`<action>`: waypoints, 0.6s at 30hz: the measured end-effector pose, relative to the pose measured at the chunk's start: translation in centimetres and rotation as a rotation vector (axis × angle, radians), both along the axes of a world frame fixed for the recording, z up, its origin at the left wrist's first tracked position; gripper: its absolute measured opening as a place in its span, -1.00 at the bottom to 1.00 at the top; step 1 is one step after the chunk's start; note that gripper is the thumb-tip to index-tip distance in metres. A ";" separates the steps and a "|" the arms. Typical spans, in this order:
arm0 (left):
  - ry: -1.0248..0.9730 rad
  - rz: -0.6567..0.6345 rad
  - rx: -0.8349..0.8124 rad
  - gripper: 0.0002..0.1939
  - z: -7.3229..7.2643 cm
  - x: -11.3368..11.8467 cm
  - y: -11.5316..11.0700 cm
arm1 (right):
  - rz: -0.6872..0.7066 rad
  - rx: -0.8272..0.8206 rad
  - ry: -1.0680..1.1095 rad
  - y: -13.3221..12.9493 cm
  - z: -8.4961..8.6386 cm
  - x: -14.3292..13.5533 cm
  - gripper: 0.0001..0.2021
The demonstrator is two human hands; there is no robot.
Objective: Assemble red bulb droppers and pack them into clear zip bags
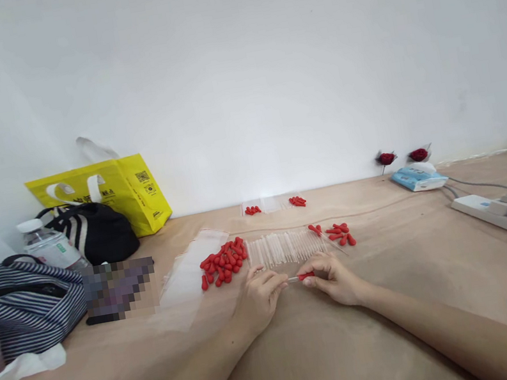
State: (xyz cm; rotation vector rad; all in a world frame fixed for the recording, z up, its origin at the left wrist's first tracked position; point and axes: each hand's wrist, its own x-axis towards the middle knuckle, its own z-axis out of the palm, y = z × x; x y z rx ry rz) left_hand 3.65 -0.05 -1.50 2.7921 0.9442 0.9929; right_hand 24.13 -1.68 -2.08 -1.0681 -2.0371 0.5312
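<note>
Between my two hands is a thin clear tube (293, 280) with a red rubber bulb (305, 276) at its right end. My left hand (261, 292) pinches the tube's left part, and my right hand (329, 278) grips the red bulb between thumb and fingers. Just beyond them lies a row of clear tubes (283, 248) side by side. A pile of red bulbs (224, 262) sits left of the row. To its right are several more red bulbs (340, 234), and one tube with a red bulb on it lies slanted there.
Clear plastic bags (185, 279) lie left of the pile. Small bags with red bulbs (297, 201) are near the wall. A yellow bag (137, 193), bottle (51, 246) and striped bag (25, 306) stand left. Tissues (419, 178) and a power strip (495, 214) are right.
</note>
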 end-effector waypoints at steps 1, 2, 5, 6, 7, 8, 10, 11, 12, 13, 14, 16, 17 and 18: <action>-0.006 -0.008 0.011 -0.78 -0.1 0.0 0.0 | 0.002 0.001 0.002 0.0 0.0 -0.1 -0.83; -0.010 -0.014 0.021 -0.78 -0.1 0.0 0.0 | 0.002 0.004 0.004 0.0 0.0 -0.1 -0.82; -0.007 -0.019 0.044 -0.80 -0.1 0.1 0.0 | -0.006 0.033 -0.003 -0.1 0.0 -0.3 -0.81; -0.004 -0.021 0.051 -0.80 -0.1 0.1 0.0 | -0.009 0.049 -0.011 -0.1 0.0 -0.3 -0.81; 0.000 -0.025 0.057 -0.80 -0.1 0.0 0.0 | -0.011 0.066 -0.023 -0.1 0.0 -0.4 -0.81; 0.003 -0.030 0.063 -0.80 -0.1 0.0 -0.1 | -0.013 0.086 -0.036 -0.2 0.0 -0.4 -0.81; 0.011 -0.039 0.074 -0.79 -0.1 0.0 -0.1 | -0.009 0.126 -0.060 -0.3 0.1 -0.4 -0.82; 0.017 -0.040 0.075 -0.79 0.0 0.0 -0.2 | -0.005 0.147 -0.067 -0.3 0.1 -0.4 -0.83; 0.024 -0.040 0.074 -0.79 0.0 0.0 -0.2 | 0.000 0.167 -0.073 -0.3 0.1 -0.3 -0.84; 0.030 -0.041 0.072 -0.78 0.0 0.0 -0.3 | 0.004 0.186 -0.077 -0.3 0.1 -0.3 -0.85; 0.037 -0.043 0.069 -0.78 0.0 0.0 -0.3 | 0.010 0.202 -0.082 -0.4 0.1 -0.3 -0.86; 0.038 -0.051 0.074 -0.78 0.0 0.1 -0.4 | 0.029 0.232 -0.093 -0.4 0.0 -0.3 -0.87; 0.033 -0.060 0.084 -0.78 -0.1 0.1 -0.4 | 0.042 0.246 -0.100 -0.3 -0.1 -0.3 -0.88; 0.024 -0.068 0.096 -0.78 -0.2 0.1 -0.4 | 0.056 0.261 -0.107 -0.3 -0.2 -0.3 -0.89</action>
